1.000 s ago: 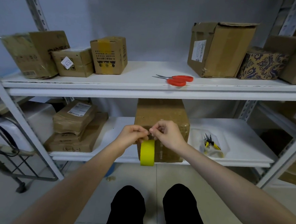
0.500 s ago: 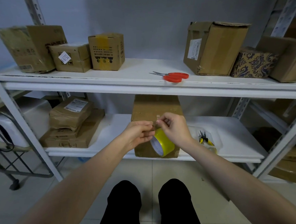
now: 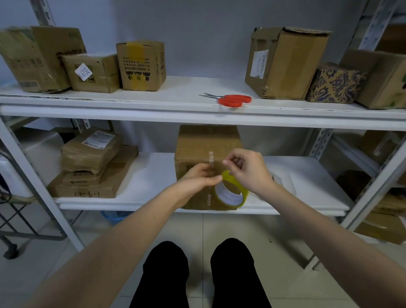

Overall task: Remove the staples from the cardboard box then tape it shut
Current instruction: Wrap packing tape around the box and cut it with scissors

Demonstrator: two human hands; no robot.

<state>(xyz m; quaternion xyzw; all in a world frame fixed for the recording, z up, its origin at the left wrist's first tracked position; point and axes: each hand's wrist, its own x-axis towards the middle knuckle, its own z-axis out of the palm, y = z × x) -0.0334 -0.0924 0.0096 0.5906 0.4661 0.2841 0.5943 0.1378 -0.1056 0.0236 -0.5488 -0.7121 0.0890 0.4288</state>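
Observation:
A brown cardboard box [image 3: 205, 142] stands on the lower white shelf [image 3: 154, 174], its front at the shelf edge. In front of it hangs a yellow tape roll [image 3: 230, 193] with a white core, its open side turned toward me. My left hand [image 3: 200, 177] pinches the roll at its upper left rim. My right hand [image 3: 246, 170] is just above the roll, thumb and forefinger pinched on what looks like the tape's free end, too thin to see clearly. Both hands are close to the box's front top edge.
Red-handled scissors [image 3: 230, 100] lie on the upper shelf [image 3: 199, 106] among several cardboard boxes. Flat brown parcels [image 3: 91, 162] are stacked at the lower left. A clear bag [image 3: 283, 181] lies right of the box. A wheeled metal cart [image 3: 6, 214] stands at far left.
The tape roll has turned from edge-on to showing its open core. My right hand has risen above the roll, and both hands moved slightly toward the box top.

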